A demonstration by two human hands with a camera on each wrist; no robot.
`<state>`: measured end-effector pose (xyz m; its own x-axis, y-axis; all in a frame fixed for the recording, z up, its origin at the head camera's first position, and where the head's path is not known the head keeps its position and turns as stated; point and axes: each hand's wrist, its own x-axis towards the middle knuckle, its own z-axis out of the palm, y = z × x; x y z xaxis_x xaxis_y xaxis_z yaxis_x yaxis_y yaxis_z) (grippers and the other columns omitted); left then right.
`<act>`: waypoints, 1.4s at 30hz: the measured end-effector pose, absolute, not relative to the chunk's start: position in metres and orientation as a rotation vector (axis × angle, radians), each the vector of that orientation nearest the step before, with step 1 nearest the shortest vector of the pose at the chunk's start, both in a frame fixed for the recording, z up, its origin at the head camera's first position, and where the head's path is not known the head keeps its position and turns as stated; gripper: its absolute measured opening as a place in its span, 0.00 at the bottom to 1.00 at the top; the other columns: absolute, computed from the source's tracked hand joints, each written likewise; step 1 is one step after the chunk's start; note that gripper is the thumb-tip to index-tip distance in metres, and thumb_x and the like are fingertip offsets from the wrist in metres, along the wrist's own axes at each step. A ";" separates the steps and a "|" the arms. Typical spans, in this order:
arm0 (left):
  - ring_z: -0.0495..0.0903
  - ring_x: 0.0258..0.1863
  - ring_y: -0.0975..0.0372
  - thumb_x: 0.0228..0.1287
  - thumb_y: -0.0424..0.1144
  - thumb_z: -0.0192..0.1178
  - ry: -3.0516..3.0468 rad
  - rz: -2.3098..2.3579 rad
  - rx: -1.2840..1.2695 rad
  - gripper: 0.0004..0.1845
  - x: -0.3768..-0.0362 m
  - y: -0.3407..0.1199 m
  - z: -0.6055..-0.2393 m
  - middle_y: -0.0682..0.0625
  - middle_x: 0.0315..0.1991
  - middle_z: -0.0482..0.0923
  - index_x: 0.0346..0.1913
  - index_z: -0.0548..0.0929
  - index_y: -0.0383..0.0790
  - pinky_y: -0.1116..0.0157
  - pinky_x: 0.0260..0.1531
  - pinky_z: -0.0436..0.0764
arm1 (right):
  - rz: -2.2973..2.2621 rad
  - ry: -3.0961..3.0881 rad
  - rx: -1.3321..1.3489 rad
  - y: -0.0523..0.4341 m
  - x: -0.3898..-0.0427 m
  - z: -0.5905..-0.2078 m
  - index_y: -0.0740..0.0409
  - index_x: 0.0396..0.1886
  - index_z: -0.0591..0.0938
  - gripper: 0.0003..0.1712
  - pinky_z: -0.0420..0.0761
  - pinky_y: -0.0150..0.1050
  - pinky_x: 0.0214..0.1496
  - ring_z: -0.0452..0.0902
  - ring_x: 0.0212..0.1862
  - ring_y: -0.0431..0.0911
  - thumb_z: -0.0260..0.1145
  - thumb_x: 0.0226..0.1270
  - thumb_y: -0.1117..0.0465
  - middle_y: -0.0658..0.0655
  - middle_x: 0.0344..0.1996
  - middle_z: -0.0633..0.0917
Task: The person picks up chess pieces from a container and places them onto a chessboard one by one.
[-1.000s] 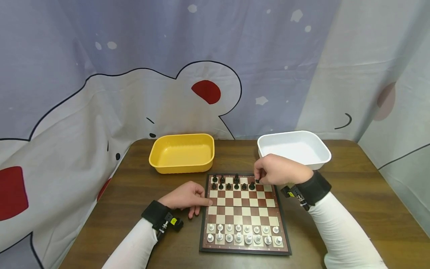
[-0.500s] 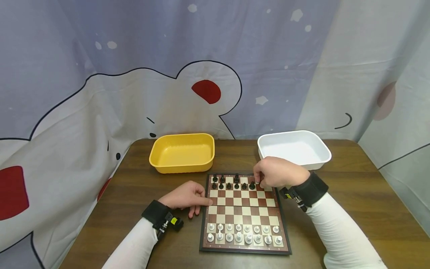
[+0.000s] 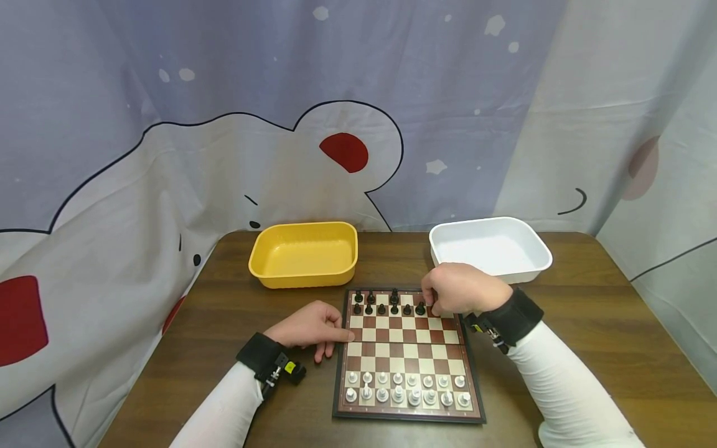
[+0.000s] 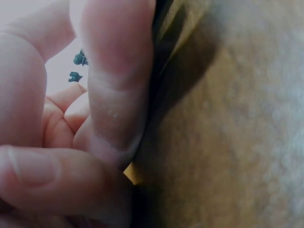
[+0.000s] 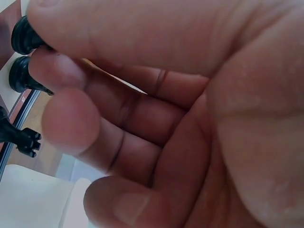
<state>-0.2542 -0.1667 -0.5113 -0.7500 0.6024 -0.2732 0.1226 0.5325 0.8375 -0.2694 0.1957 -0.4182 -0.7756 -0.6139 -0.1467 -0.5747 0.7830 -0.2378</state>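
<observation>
Right hand [image 3: 462, 288] was over the far right corner of the chessboard [image 3: 402, 336], thumb and a finger closed to a narrow pinch on a black chess piece [image 5: 23, 37]; only the base showed in the right wrist view, so type unclear, and couldn't tell if it was lifted. Fingertip hold probably because pieces were slim and packed close: a second black piece [image 5: 20, 75] stood just beside it, plus a black rook [image 5: 21, 138] with notched top. Left hand [image 3: 313, 325] lay at the board's left edge, one straight finger on the border, gripping nothing, likely keeping the board steady. Other black pieces [image 3: 394, 298] stood along the far edge, round-based, slightly shiny, plastic-looking. White pieces [image 3: 398, 394] filled two rows along the near edge, sides kept apart by colour. Board was brown and cream squares, dark rim, seam across the middle, so maybe folding. Wood-grain table [image 3: 313, 410]; round-cornered yellow tray [image 3: 302, 280] beyond the board's far left corner, smooth white tray [image 3: 523, 275] beyond the far right, partly behind the right hand.
</observation>
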 end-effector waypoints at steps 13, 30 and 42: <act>0.84 0.13 0.59 0.72 0.60 0.75 2.237 1.145 0.590 0.25 -0.255 -0.167 -0.512 0.44 0.21 0.88 0.29 0.86 0.42 0.68 0.10 0.63 | -0.239 2.781 -0.934 0.192 -0.266 -0.415 0.43 0.25 0.84 0.16 0.78 0.42 0.37 0.75 0.29 0.40 0.80 0.53 0.69 0.40 0.24 0.81; 0.84 0.13 0.58 0.71 0.60 0.76 2.228 1.150 0.572 0.26 -0.254 -0.167 -0.511 0.44 0.20 0.87 0.30 0.86 0.40 0.68 0.11 0.63 | -0.257 2.783 -0.949 0.195 -0.266 -0.416 0.42 0.26 0.85 0.16 0.78 0.41 0.35 0.75 0.28 0.40 0.73 0.54 0.71 0.40 0.25 0.82; 0.84 0.12 0.58 0.72 0.60 0.75 2.228 1.153 0.584 0.26 -0.254 -0.167 -0.512 0.44 0.20 0.87 0.29 0.85 0.40 0.68 0.11 0.64 | -0.394 2.965 -1.030 0.222 -0.275 -0.399 0.44 0.32 0.88 0.09 0.78 0.42 0.38 0.74 0.29 0.36 0.78 0.72 0.60 0.38 0.26 0.83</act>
<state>-0.2539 -0.1673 -0.5115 -0.7493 0.6016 -0.2767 0.1214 0.5355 0.8358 -0.2754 0.2215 -0.3988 -0.7879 -0.6075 0.1012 -0.6129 0.7571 -0.2262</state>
